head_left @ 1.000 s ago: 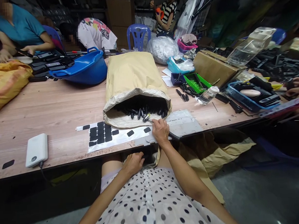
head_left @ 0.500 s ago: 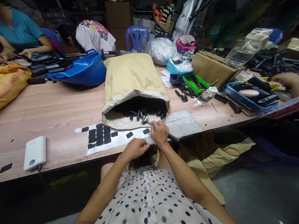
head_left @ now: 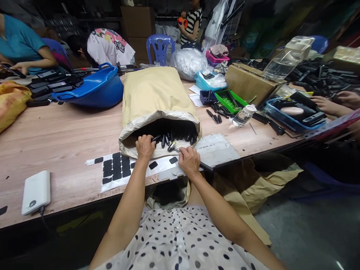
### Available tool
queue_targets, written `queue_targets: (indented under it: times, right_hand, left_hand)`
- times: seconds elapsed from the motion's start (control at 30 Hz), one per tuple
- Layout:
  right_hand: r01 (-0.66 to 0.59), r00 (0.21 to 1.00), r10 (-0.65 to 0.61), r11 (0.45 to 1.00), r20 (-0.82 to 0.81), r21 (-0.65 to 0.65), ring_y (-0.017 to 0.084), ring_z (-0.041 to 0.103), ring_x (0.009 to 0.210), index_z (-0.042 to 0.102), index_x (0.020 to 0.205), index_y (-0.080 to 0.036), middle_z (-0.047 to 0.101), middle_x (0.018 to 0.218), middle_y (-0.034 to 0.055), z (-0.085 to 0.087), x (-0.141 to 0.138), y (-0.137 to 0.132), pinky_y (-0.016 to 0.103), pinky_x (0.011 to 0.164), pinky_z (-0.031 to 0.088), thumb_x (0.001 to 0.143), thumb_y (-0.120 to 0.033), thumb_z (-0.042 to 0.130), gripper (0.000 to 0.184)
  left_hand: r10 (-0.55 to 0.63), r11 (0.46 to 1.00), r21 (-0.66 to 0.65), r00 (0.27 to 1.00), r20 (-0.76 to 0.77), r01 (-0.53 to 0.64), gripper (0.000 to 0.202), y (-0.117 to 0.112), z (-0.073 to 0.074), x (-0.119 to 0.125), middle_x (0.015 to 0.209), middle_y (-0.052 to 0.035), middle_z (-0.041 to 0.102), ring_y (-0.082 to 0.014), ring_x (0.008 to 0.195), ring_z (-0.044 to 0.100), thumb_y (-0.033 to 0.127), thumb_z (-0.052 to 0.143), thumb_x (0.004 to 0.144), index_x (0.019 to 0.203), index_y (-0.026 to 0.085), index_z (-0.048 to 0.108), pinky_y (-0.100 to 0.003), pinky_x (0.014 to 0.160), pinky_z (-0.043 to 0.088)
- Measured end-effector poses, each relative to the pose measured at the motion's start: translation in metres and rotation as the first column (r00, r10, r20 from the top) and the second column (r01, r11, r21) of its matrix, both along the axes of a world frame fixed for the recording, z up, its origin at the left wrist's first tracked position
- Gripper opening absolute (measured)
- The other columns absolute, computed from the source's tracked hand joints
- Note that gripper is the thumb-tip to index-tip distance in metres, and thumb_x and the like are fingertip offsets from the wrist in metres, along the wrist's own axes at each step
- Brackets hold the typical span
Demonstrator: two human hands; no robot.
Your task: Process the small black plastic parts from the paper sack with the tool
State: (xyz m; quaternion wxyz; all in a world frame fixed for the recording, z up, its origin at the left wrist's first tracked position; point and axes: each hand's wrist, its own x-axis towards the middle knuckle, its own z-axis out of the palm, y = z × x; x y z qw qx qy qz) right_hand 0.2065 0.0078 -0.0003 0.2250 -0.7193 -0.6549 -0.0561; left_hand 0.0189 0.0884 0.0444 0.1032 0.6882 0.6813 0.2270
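Note:
A yellow-brown paper sack [head_left: 155, 90] lies on the table with its mouth facing me, and several black tapered plastic pieces [head_left: 167, 138] show inside it. My left hand [head_left: 145, 147] is at the left of the mouth, its fingers closed on one black piece [head_left: 155, 139]. In my right hand [head_left: 189, 160] is a small hammer [head_left: 172, 146], gripped by the handle, its head in front of the mouth. Below the sack is a white sheet with black rounded stickers [head_left: 117, 166]. A grey flat board [head_left: 218, 149] lies beside my right hand.
A white power bank [head_left: 36, 193] with a cable lies at the left. A blue basin [head_left: 91, 89] stands behind it. Right of the sack are a green tray [head_left: 230, 101], a water bottle [head_left: 244, 115] and a blue basket [head_left: 295, 116] near a co-worker's hands. Other people sit across the table.
My left hand has moved forward from the table edge to the sack mouth and taken hold of a black piece. My right hand still holds the hammer in about the same place.

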Motion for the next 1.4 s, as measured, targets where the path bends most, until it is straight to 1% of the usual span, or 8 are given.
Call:
queue_targets:
  times: [0.17,0.27,0.37,0.53,0.67,0.97,1.17,1.4]
  right_hand:
    - [-0.015,1.0,0.016,1.0,-0.017,0.018,0.022,0.046,0.09,0.072,0.11,-0.025,0.059,0.096,0.0071,-0.001,0.002,0.0,0.032,0.073,0.029,0.092,-0.021,0.058,0.023]
    - [-0.017,1.0,0.017,1.0,-0.018,0.02,0.023,0.046,0.09,0.072,0.11,-0.025,0.059,0.096,0.0074,-0.002,0.003,0.0,0.032,0.073,0.028,0.092,-0.02,0.058,0.024]
    - [-0.014,1.0,0.015,1.0,-0.02,0.02,0.023,0.046,0.091,0.072,0.11,-0.025,0.059,0.097,0.0078,-0.002,0.003,-0.001,0.032,0.072,0.028,0.093,-0.019,0.057,0.024]
    - [-0.018,0.999,0.018,1.0,-0.028,-0.009,0.023,0.047,0.091,0.073,0.113,-0.025,0.06,0.097,0.0078,0.001,0.008,0.001,0.031,0.072,0.03,0.094,-0.019,0.056,0.026]
    - [-0.051,0.993,0.052,0.999,-0.101,0.016,0.022,0.05,0.089,0.074,0.113,-0.024,0.061,0.094,0.0074,0.004,0.013,-0.002,0.03,0.073,0.036,0.096,-0.019,0.052,0.029]
    - [-0.308,0.875,0.334,0.943,-0.349,0.13,0.018,0.065,0.095,0.074,0.118,-0.023,0.071,0.1,0.0063,0.018,-0.013,-0.037,0.027,0.086,0.051,0.101,-0.024,0.044,0.034]
    - [-0.364,0.864,0.381,0.924,-0.33,0.114,0.017,0.066,0.088,0.074,0.118,-0.025,0.071,0.094,0.005,0.018,-0.023,-0.046,0.026,0.082,0.052,0.101,-0.022,0.045,0.034]
    - [-0.379,0.905,0.388,0.922,-0.176,0.083,0.016,0.063,0.084,0.074,0.12,-0.027,0.068,0.088,0.0047,0.015,-0.025,-0.051,0.024,0.078,0.049,0.102,-0.02,0.046,0.034]
  left_hand:
    - [-0.138,0.986,0.112,0.985,0.107,0.126,0.013,-0.045,-0.018,-0.014,0.095,-0.0056,0.07,-0.0277,0.096,0.06,0.026,0.067,0.085,0.096,0.026,0.073,-0.041,0.087,0.047]
    - [-0.204,0.977,0.082,0.974,0.103,0.196,0.015,-0.073,-0.029,-0.018,0.092,-0.0044,0.071,-0.0254,0.093,0.062,0.027,0.067,0.083,0.097,0.025,0.074,-0.038,0.087,0.048]
    - [-0.194,0.981,0.042,0.972,0.131,0.19,0.021,-0.086,-0.036,-0.02,0.095,-0.0045,0.071,-0.0248,0.095,0.063,0.025,0.066,0.082,0.101,0.025,0.075,-0.037,0.088,0.049]
    - [-0.202,0.979,0.049,0.958,0.206,0.196,0.026,-0.082,-0.038,-0.021,0.091,-0.0029,0.069,-0.0224,0.09,0.063,0.023,0.07,0.075,0.101,0.022,0.073,-0.037,0.088,0.05]
    - [-0.185,0.983,0.042,0.954,0.235,0.18,0.016,-0.08,-0.036,-0.02,0.085,-0.0021,0.068,-0.0209,0.083,0.062,0.023,0.07,0.074,0.091,0.021,0.073,-0.036,0.084,0.051]
    - [-0.173,0.985,0.038,0.945,0.278,0.169,0.011,-0.081,-0.039,-0.017,0.081,-0.0022,0.07,-0.0193,0.079,0.062,0.025,0.072,0.076,0.086,0.023,0.077,-0.034,0.079,0.052]
    - [-0.173,0.985,0.035,0.942,0.288,0.171,0.012,-0.08,-0.041,-0.017,0.079,-0.0017,0.069,-0.0187,0.078,0.062,0.024,0.071,0.078,0.086,0.025,0.08,-0.032,0.078,0.051]
    - [-0.185,0.983,0.043,0.943,0.277,0.18,0.013,-0.08,-0.039,-0.017,0.077,-0.0025,0.068,-0.0196,0.081,0.062,0.023,0.069,0.079,0.086,0.025,0.08,-0.033,0.081,0.05]
